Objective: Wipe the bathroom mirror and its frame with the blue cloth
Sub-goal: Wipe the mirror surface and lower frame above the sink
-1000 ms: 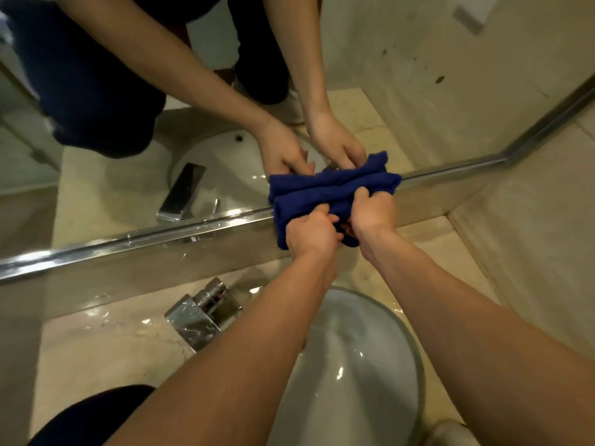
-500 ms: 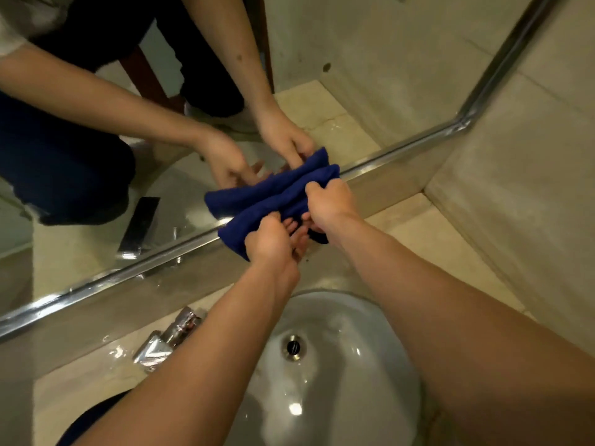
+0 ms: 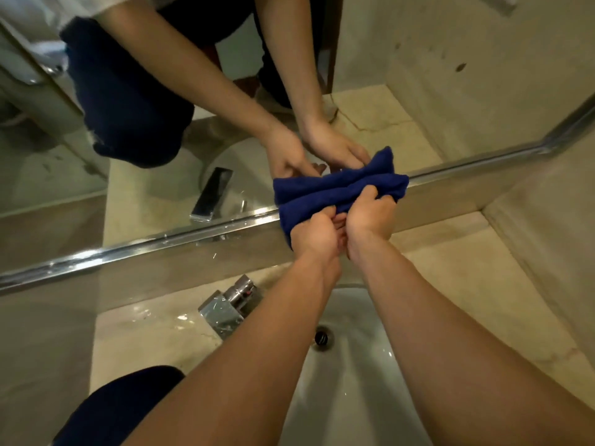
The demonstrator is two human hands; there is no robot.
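Note:
The blue cloth (image 3: 325,201) is bunched against the mirror's chrome bottom frame (image 3: 135,249), just right of the middle of the view. My left hand (image 3: 314,233) grips its lower part, and my right hand (image 3: 370,212) grips the cloth beside it, fingers curled into the fabric. Both hands touch each other. The mirror glass (image 3: 154,194) above the frame reflects my arms, the cloth and the tap.
A chrome tap (image 3: 227,305) stands on the wet stone counter (image 3: 145,333) left of my arms. The white basin (image 3: 347,375) with its drain lies below my forearms. A beige wall (image 3: 553,220) closes the right side, where the frame turns a corner.
The cloth and both hands have slid along the bottom frame, left and then back right. My view has shifted, so the frame lies flatter across the picture.

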